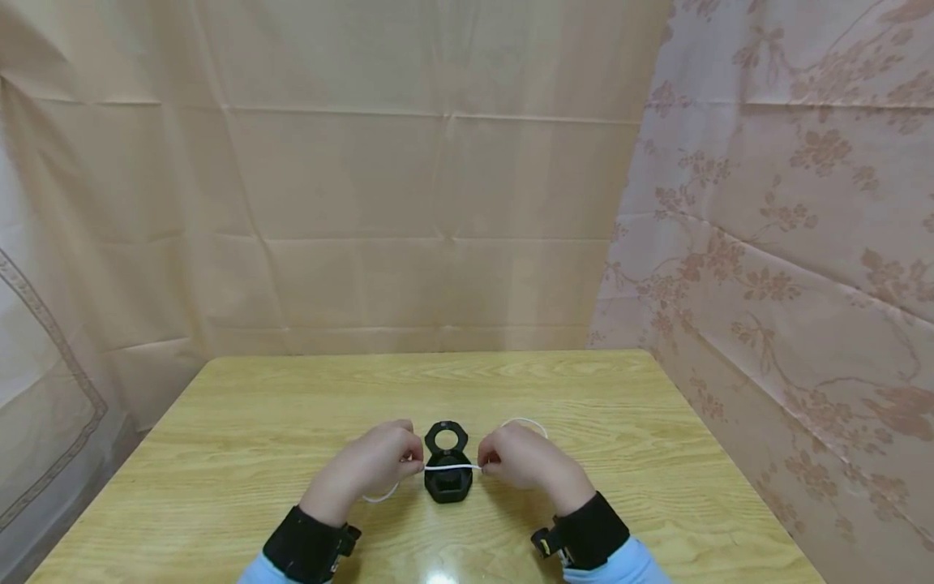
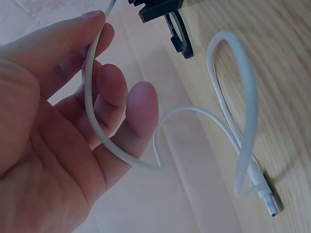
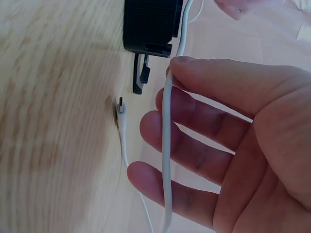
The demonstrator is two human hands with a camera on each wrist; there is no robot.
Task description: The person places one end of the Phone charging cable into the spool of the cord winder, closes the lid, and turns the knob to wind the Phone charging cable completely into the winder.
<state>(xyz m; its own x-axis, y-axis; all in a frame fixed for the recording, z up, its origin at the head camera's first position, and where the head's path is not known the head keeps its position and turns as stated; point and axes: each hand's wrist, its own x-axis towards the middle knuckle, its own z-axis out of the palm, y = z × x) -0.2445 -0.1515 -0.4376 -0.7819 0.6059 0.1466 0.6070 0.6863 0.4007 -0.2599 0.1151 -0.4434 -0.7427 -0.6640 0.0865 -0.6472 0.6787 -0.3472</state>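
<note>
A thin white USB cable [image 1: 451, 467] runs straight between the two hands, across a black hexagonal box [image 1: 448, 488]. The box's hinged lid [image 1: 457, 428], with a round hole through it, stands open at the far side. My left hand [image 1: 383, 458] pinches the cable left of the box between thumb and index finger; the length beyond crosses the other fingers. On the right, my other hand [image 1: 527, 458] pinches it the same way. Slack cable curls to the tabletop, ending in a metal USB plug [image 2: 269, 204] on the left and a small, slim plug [image 3: 121, 106] on the right.
Everything is on a light wood-grain table [image 1: 292, 422]. A beige curtain [image 1: 365, 203] hangs behind it and a floral cloth [image 1: 773, 243] along the right side. Both wrists wear black bands [image 1: 302, 545].
</note>
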